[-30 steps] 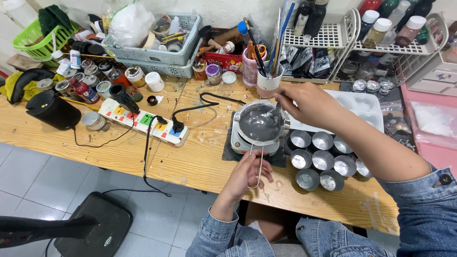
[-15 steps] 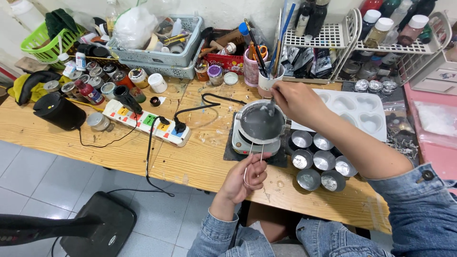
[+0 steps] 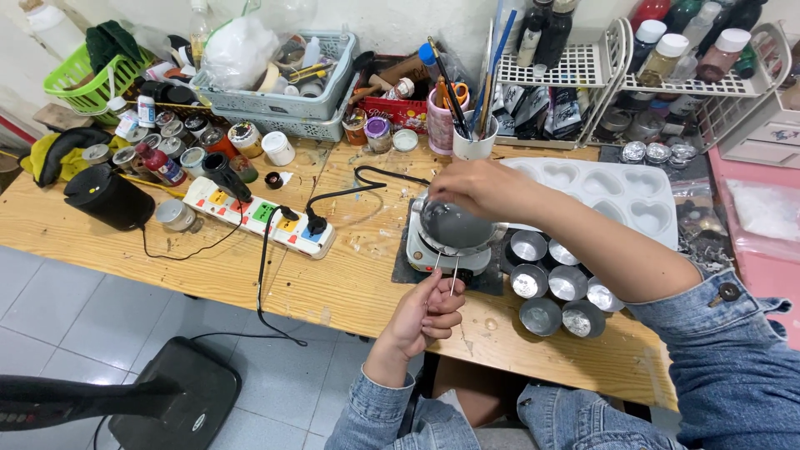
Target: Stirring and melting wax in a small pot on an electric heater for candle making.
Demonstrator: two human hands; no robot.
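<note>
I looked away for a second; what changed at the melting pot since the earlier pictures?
The right hand swept from the pot's right rim across to its left, stirring. The left hand kept hold of the wire handle. The pot, hot plate and tins stayed put.

left hand (image 3: 425,312) fingers curled, right hand (image 3: 471,187) pinching

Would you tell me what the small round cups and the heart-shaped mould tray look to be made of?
The small round cups: probably thin metal, shiny silver with bright glints inside. The heart-shaped mould tray: likely plastic or silicone, matte white, smooth soft-edged hollows; which one is unclear.
</note>
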